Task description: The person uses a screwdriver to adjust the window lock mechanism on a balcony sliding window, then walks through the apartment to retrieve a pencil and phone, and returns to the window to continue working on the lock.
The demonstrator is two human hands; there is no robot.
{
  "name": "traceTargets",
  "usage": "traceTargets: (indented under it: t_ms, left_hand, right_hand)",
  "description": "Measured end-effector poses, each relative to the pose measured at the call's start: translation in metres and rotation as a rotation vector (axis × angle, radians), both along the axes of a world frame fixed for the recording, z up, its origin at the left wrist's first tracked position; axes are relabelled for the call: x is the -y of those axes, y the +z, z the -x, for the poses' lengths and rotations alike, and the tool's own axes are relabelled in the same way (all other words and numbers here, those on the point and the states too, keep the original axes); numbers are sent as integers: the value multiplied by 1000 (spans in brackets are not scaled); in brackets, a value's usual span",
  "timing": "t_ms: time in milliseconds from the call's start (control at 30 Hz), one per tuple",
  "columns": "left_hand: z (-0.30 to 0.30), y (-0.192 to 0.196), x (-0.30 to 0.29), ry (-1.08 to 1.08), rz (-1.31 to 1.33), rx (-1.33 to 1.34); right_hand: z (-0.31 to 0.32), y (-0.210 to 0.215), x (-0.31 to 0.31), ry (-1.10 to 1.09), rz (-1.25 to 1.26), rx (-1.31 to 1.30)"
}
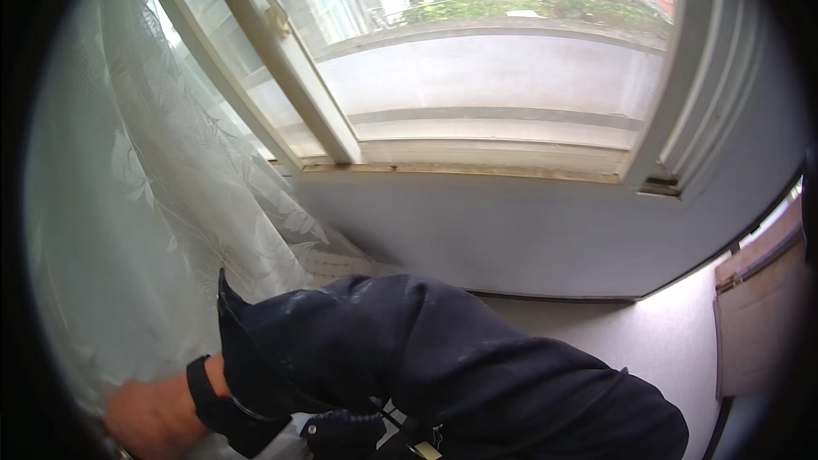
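Observation:
My right arm, in a dark sleeve (409, 349) with pale dusty marks, reaches across from the lower right to the lower left. A black band (203, 392) circles its wrist. At the picture's lower left rim is my right hand (153, 416), back toward me and knuckles rounded. It lies against the sheer white curtain (170, 230), which has a leaf pattern and hangs down the left side. The fingers are lost in the dark rim, so whether they grip the cloth cannot be seen. My left hand does not show.
Ahead is a sliding window with a pale frame (294, 68) and a latch (277, 17) on its upright. Below the sill (477, 160) runs a plain wall (477, 230) down to a pale floor (622, 332). A brown wooden piece of furniture (763, 315) stands at the right.

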State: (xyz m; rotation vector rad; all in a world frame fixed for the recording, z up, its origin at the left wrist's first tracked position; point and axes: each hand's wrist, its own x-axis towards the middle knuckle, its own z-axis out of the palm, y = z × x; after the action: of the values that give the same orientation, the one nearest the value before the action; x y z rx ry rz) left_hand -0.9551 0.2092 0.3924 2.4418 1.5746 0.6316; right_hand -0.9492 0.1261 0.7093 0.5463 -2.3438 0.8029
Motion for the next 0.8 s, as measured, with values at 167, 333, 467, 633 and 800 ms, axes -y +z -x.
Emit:
traceTargets:
  t_ms: [167,333,467,633,800]
  left_hand:
    - [14,-14,-108,-16,78,-571]
    - [95,27,-142,274,-236,-97]
    - [184,65,-140,598,-154,132]
    - [285,89,-108,891,-119,435]
    - [375,90,-75,797,-115,412]
  right_hand:
    - [-28,-16,0,219,-100,-113]
    - [-40,-39,-31,360,-113,-87]
    - [-47,-60,-69,286,-51,33]
    - [-40,-98,-141,-83,16,195]
    - [-23,-141,-208,-297,189,397]
